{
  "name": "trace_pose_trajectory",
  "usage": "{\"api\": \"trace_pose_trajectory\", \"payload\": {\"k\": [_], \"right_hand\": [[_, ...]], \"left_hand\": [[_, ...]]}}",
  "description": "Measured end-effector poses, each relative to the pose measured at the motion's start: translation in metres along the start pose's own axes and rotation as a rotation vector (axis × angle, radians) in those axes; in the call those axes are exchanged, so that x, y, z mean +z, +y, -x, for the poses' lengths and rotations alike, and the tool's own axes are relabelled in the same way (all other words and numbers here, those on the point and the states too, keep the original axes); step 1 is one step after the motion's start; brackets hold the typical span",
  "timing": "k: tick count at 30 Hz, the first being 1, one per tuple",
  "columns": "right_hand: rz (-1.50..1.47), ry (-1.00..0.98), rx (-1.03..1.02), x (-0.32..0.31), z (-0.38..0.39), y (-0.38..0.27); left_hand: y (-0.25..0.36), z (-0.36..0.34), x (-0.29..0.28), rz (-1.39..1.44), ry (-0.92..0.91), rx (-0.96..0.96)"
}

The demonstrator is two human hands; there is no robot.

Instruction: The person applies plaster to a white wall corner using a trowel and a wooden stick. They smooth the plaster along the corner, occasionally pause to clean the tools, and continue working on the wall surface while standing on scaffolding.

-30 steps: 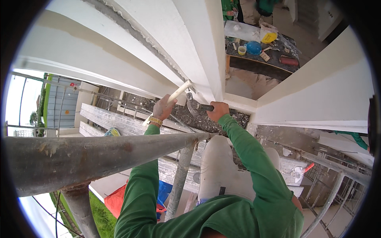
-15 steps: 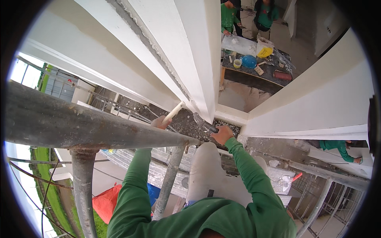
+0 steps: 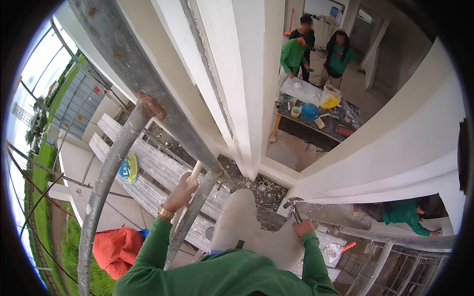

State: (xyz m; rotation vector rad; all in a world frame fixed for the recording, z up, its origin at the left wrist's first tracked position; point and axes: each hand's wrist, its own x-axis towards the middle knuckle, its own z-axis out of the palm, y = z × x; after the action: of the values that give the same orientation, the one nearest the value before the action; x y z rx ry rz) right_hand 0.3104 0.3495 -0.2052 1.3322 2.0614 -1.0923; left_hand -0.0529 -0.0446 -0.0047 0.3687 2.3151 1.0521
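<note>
My left hand (image 3: pixel 180 194), with a gold watch at its wrist, is closed round a long cream-coloured stick (image 3: pixel 195 171). The stick slants beside the grey scaffold tubes, and its lower part runs down near my forearm. Low on the right, beside my thigh, my right hand (image 3: pixel 303 228) grips a claw hammer (image 3: pixel 294 204) by its dark handle, its metal head pointing up and away from me. Ahead stands a white column (image 3: pixel 249 98), with a rough grey groove (image 3: pixel 207 59) running along its left part. Both hands are apart from the column.
A thick scaffold rail (image 3: pixel 148 69) crosses at left, above grey planks (image 3: pixel 153 165) holding a yellow-and-blue bag (image 3: pixel 128 167). A red cloth (image 3: pixel 117 250) hangs lower left. Through an opening, people stand by a cluttered table (image 3: pixel 316 128). A co-worker (image 3: pixel 407 216) bends at right.
My left hand has drawn the stick back from the column's base, down and left. My right hand has lowered the hammer to the right. The view has turned and shifted.
</note>
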Motion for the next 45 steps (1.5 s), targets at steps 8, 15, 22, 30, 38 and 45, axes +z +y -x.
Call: {"api": "trace_pose_trajectory", "payload": {"k": [8,15,22,30,38,45], "right_hand": [[-0.013,0.035,0.02,-0.003,-0.006,-0.002],[-0.028,0.04,0.046,-0.003,0.006,-0.016],[-0.108,-0.026,0.122,-0.006,0.006,-0.021],[-0.087,-0.051,0.1,-0.001,0.002,-0.024],[-0.173,-0.033,0.131,-0.002,0.002,-0.026],[-0.173,0.096,-0.104,-0.019,0.044,0.002]], "left_hand": [[0.053,0.038,0.04,-0.443,0.164,0.12],[0.07,0.05,0.047,-0.495,0.246,0.027],[0.064,0.047,0.047,-0.438,0.238,0.051],[0.071,0.049,0.044,-0.419,0.214,0.006],[0.06,0.037,0.043,-0.413,0.23,0.072],[0.028,0.022,0.044,-0.367,0.216,0.275]]}}
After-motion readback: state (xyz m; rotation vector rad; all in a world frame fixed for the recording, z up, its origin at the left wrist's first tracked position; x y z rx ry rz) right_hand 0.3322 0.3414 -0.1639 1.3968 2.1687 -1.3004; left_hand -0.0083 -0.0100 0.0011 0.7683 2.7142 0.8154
